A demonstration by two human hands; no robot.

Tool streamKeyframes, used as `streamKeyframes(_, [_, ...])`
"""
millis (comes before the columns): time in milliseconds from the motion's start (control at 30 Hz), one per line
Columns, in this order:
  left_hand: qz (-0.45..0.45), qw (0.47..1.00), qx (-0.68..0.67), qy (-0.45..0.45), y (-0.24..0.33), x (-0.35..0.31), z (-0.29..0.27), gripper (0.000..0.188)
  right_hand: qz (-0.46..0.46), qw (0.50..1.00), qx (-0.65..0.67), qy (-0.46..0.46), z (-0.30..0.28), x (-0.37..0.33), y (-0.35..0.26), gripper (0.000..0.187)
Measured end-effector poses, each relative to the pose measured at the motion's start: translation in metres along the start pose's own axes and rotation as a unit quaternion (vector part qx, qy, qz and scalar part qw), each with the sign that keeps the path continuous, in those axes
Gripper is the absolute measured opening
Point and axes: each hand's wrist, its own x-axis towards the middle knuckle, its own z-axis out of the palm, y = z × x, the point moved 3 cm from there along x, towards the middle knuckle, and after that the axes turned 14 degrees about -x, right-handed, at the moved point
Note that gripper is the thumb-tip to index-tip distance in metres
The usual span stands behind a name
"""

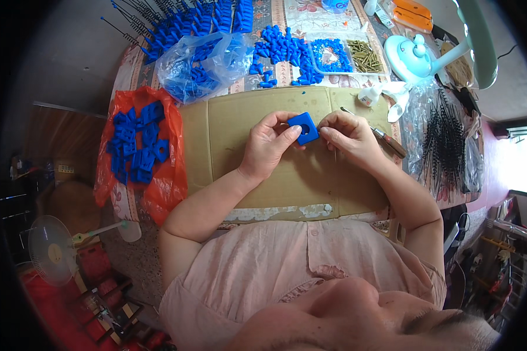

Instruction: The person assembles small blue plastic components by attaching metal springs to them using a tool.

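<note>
Over the cardboard sheet [240, 126], my left hand [266, 143] grips a blue square block [304, 129] with a round hole in it, the thumb lying across its face. Close against the block's right edge is my right hand [351, 137], its thumb and fingertips pinched together. A thin pale line shows below those fingers; what they hold is too small to make out. Partly behind the right hand lies a tool with a brown handle [390, 144], its thin tip showing on the far side of the hand.
On the left, a red plastic bag [173, 199] bears several blue blocks. Farther back are a clear bag [216, 61] of blue parts, loose blue pegs [281, 47] and a tray with brass-coloured pieces [364, 56]. To the right stand a white bottle [369, 95], a lamp base [409, 58] and black spiky strips [445, 143].
</note>
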Motion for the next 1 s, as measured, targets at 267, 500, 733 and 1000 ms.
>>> streamKeyframes(267, [0.029, 0.999, 0.035, -0.016, 0.003, -0.003, 0.007, 0.027, 0.014, 1.0, 0.018, -0.006, 0.004, 0.0, -0.003, 0.012])
streamKeyframes(500, [-0.005, 1.0, 0.008, -0.018, 0.002, -0.004, 0.007, 0.029, 0.02, 1.0, 0.018, 0.003, 0.004, 0.002, 0.003, 0.015])
streamKeyframes(733, [0.0, 0.999, 0.036, -0.019, 0.002, -0.003, 0.004, 0.022, 0.015, 1.0, 0.027, -0.002, 0.005, 0.002, 0.003, 0.014])
streamKeyframes(1000, [-0.037, 0.999, -0.022, 0.004, -0.001, 0.002, -0.006, 0.019, 0.025, 0.999, 0.038, -0.006, 0.0, 0.005, 0.002, 0.014])
